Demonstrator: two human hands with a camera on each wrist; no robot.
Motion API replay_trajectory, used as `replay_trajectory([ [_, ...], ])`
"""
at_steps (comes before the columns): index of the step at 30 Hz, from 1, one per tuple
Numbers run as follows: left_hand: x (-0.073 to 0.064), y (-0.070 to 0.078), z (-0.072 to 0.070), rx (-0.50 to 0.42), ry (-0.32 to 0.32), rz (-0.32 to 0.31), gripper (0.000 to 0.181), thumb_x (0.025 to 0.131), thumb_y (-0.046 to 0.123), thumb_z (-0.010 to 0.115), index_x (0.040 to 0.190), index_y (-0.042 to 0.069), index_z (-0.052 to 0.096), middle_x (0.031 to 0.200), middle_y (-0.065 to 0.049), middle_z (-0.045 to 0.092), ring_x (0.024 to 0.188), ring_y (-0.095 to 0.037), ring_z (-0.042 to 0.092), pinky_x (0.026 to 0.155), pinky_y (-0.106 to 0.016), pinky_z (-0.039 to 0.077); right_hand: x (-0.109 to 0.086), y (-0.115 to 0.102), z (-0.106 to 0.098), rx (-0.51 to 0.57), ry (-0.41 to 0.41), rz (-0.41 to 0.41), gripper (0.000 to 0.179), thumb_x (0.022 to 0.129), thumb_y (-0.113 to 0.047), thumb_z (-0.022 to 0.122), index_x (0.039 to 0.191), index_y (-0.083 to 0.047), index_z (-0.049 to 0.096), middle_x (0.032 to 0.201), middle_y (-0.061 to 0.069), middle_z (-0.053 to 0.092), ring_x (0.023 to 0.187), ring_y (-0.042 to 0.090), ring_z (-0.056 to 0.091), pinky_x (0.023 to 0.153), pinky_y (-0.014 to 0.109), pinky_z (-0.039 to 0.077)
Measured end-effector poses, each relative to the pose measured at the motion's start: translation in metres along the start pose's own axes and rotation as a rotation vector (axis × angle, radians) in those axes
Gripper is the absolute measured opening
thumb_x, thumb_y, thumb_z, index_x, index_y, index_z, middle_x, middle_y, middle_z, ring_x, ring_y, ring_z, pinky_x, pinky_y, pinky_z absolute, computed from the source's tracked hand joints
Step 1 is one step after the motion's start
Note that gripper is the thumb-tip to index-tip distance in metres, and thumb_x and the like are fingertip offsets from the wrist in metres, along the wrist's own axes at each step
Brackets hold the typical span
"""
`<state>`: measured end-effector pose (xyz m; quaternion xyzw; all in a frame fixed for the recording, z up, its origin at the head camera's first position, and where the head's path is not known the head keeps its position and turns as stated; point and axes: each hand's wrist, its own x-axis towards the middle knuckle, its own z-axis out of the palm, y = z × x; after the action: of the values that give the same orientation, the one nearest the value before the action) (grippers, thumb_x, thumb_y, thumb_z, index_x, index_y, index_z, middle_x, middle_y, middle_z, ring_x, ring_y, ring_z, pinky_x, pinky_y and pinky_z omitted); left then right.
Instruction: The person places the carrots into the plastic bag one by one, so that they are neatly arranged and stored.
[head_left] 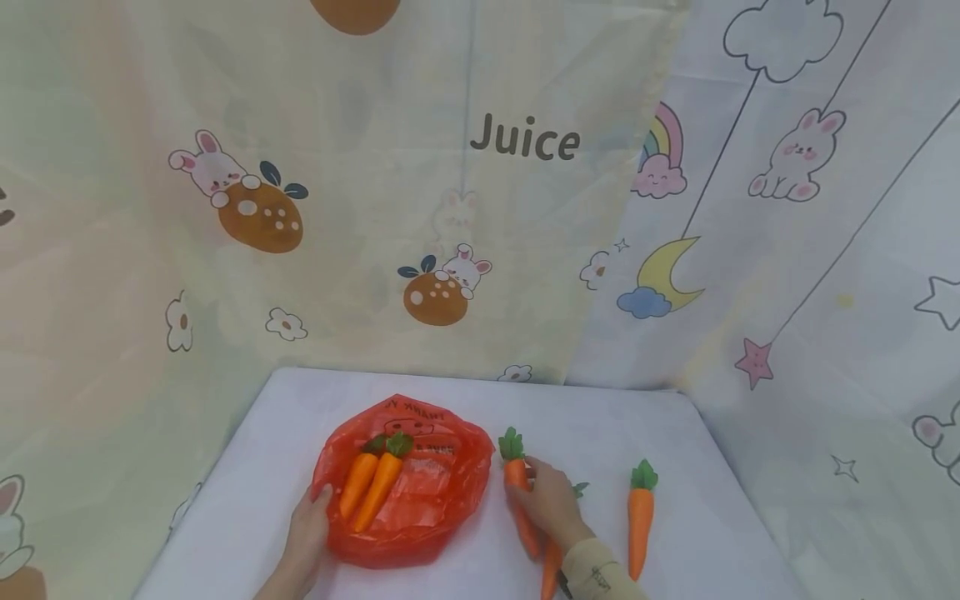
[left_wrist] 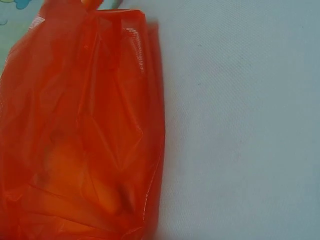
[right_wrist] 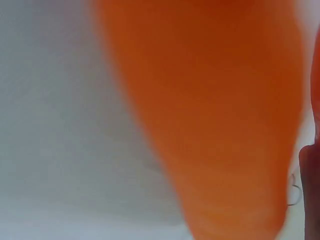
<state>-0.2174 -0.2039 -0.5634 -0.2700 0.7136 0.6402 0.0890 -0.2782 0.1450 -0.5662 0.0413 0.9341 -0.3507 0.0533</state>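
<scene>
A red plastic bag (head_left: 442,475) stands with its mouth spread wide, and two carrots (head_left: 378,492) with green tops lie inside it. My left hand (head_left: 306,527) pinches the left rim of the bag, its thumb over the edge. In the left wrist view the bag's side (left_wrist: 100,110) fills the left half, with blurry orange shapes through the plastic. To the right of the bag, my right hand (head_left: 549,502) grips a carrot (head_left: 522,521) around its upper part, leaves pointing away. That carrot's orange body (right_wrist: 215,115) looms close and blurred in the right wrist view.
Partly hidden beneath my right forearm lies another carrot (head_left: 551,567). One more carrot (head_left: 641,525) rests farther right on the white table (head_left: 697,500). Printed cloth curtains (head_left: 360,275) hang behind and along both sides of the table.
</scene>
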Motion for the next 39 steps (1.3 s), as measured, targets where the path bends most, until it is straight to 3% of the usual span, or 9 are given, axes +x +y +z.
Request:
replay_trajectory([
  [7, 0.000, 0.001, 0.003, 0.004, -0.005, 0.003, 0.070, 0.111, 0.042, 0.028, 0.160, -0.001, 0.003, 0.158, -0.026, 0.024, 0.136, -0.045, 0.031, 0.113, -0.058, 0.029, -0.013, -0.025, -0.014, 0.197, -0.017, -0.003, 0.065, 0.088, -0.025, 0.079, 0.144, -0.006, 0.053, 0.122, 0.011, 0.066, 0.102, 0.028, 0.068, 0.081, 0.044, 0.061],
  [15, -0.003, 0.002, 0.005, 0.000, -0.011, 0.014, 0.071, 0.111, 0.042, 0.029, 0.160, -0.001, 0.003, 0.158, -0.027, 0.024, 0.136, -0.045, 0.031, 0.113, -0.058, 0.030, -0.027, -0.059, -0.021, 0.415, -0.109, -0.038, 0.061, 0.089, -0.023, 0.080, 0.141, -0.007, 0.053, 0.127, 0.013, 0.062, 0.102, 0.027, 0.066, 0.078, 0.040, 0.062],
  [25, -0.002, -0.001, 0.002, 0.007, -0.028, 0.044, 0.070, 0.111, 0.043, 0.024, 0.159, -0.003, 0.005, 0.159, -0.027, 0.023, 0.137, -0.043, 0.030, 0.115, -0.059, 0.026, -0.038, -0.088, 0.003, 0.654, -0.257, -0.085, 0.061, 0.088, -0.017, 0.080, 0.140, -0.001, 0.053, 0.125, 0.013, 0.062, 0.100, 0.025, 0.068, 0.077, 0.040, 0.062],
  [34, -0.002, 0.002, 0.002, 0.005, -0.025, 0.035, 0.072, 0.110, 0.046, 0.026, 0.160, -0.002, 0.005, 0.158, -0.027, 0.024, 0.137, -0.045, 0.031, 0.114, -0.057, 0.029, -0.044, -0.122, 0.028, 0.724, -0.337, -0.099, 0.058, 0.086, -0.017, 0.083, 0.136, -0.006, 0.057, 0.117, 0.007, 0.062, 0.095, 0.020, 0.068, 0.077, 0.039, 0.062],
  [39, -0.003, 0.002, 0.002, -0.007, -0.015, 0.025, 0.072, 0.110, 0.046, 0.026, 0.160, 0.000, 0.004, 0.158, -0.027, 0.024, 0.137, -0.045, 0.031, 0.113, -0.058, 0.029, -0.043, -0.135, 0.036, 0.734, -0.361, -0.128, 0.059, 0.086, -0.021, 0.083, 0.137, -0.011, 0.057, 0.119, 0.005, 0.062, 0.100, 0.021, 0.065, 0.079, 0.039, 0.062],
])
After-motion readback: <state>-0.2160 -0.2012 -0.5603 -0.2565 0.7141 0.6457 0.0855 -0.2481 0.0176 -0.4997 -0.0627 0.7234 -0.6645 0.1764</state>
